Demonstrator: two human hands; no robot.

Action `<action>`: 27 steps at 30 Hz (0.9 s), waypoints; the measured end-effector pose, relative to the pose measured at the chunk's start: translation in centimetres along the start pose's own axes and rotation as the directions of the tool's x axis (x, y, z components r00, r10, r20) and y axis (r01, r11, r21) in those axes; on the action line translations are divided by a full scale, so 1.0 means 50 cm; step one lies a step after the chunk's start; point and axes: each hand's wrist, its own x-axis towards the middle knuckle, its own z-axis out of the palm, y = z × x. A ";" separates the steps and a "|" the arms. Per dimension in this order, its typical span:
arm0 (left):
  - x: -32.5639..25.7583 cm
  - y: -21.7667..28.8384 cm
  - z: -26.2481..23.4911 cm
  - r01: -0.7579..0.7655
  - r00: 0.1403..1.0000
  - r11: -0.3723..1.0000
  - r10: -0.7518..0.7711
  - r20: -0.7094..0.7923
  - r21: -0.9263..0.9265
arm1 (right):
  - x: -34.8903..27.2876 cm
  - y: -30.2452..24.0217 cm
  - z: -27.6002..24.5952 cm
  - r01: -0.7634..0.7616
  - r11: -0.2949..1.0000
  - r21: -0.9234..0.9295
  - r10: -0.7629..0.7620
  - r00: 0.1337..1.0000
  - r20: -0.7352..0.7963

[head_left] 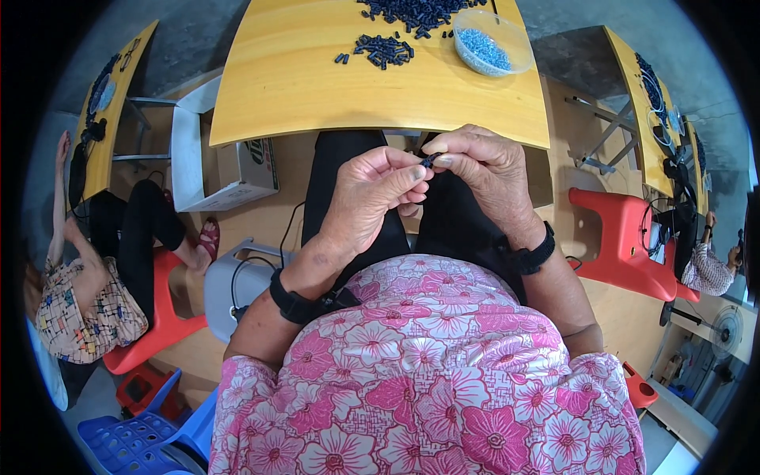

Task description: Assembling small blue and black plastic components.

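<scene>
Both of my hands meet over my lap, just off the near edge of the yellow table (pixel 380 103). Between their fingertips is a small black cylindrical piece (pixel 430 161), mostly covered by the fingers. My left hand (pixel 372 190) pinches it from the left with thumb and forefinger. From the other side, the thumb and forefinger of my right hand (pixel 491 174) close on it too. On the table lie a small heap of short black cylinders (pixel 385 51) and a larger heap (pixel 416 12) behind it. A clear round bowl (pixel 518 55) holds tiny light-blue pieces (pixel 483 49).
An open white carton (pixel 190 150) stands on the floor left of the table. Red plastic stools (pixel 625 237) are at both sides, and a grey stool (pixel 237 285) is by my left arm. Another person (pixel 95 301) sits at the left; side tables (pixel 119 95) carry similar black pieces.
</scene>
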 end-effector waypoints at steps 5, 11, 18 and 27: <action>0.001 -0.006 -0.003 0.020 1.000 0.999 -0.020 0.009 -0.025 | 0.002 0.003 0.005 0.073 0.996 -0.048 -0.072 0.997 0.022; 0.007 -0.009 0.001 -0.005 0.998 0.998 0.001 -0.070 -0.055 | -0.001 0.013 0.013 0.065 0.995 -0.070 -0.064 0.998 0.013; 0.009 -0.015 -0.004 -0.029 0.994 0.998 0.023 -0.110 -0.051 | -0.004 0.015 0.026 -0.305 0.915 0.266 0.302 0.952 0.052; 0.006 -0.008 -0.005 -0.090 0.993 0.994 0.094 -0.070 0.053 | 0.006 0.015 0.024 -0.546 0.558 0.625 0.471 0.828 0.303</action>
